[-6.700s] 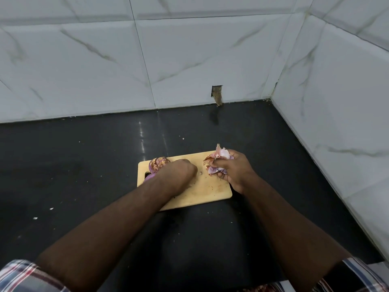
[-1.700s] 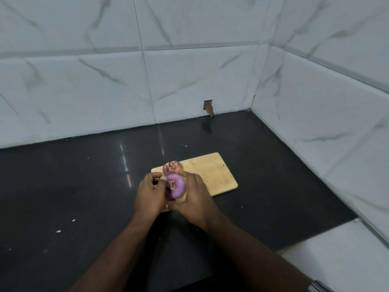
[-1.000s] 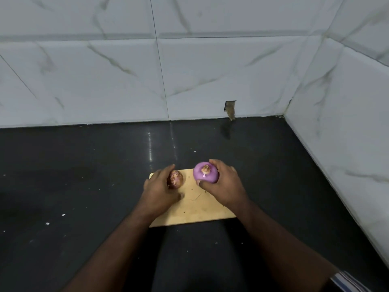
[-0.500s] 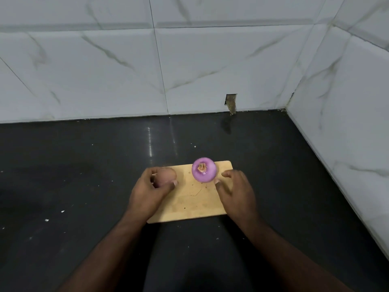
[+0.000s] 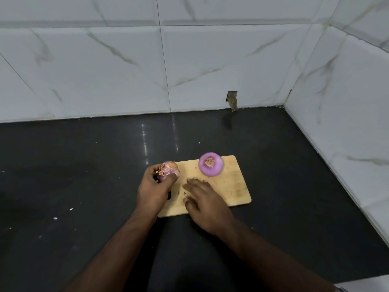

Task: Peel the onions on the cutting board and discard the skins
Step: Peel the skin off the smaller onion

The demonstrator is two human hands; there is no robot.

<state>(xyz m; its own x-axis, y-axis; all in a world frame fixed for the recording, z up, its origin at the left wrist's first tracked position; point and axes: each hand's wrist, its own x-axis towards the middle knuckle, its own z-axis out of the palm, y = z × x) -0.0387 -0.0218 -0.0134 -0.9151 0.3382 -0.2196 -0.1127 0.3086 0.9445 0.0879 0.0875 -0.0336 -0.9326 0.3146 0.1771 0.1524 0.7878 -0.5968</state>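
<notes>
Now, the left hand (image 5: 154, 187) grips the unpeeled onion (image 5: 167, 171) at the left end of the wooden cutting board (image 5: 235, 186), fingers and thumb curled round its lower half, the papery root tuft facing up. The peeled onion (image 5: 211, 167) sits alone near the board's far edge, glossy purple, untouched. The right hand (image 5: 205, 199) hovers low over the board's middle, its fingers (image 5: 190, 181) straight and loosely spread, holding nothing. Judged from its look, the unpeeled bulb is firm and fairly light; its dry outer skin is brittle and should tear away in flakes, best started by pinching at the frayed root or neck end while the other hand steadies the body. The bared onion looks slick and apt to roll. Compared with half a second ago, the right hand has drawn back from beside the peeled onion toward the board's centre, and the left hand has turned its onion so the ragged end shows. Small flecks lie on the dark table (image 5: 84, 165), but no pile of skins is visible
</notes>
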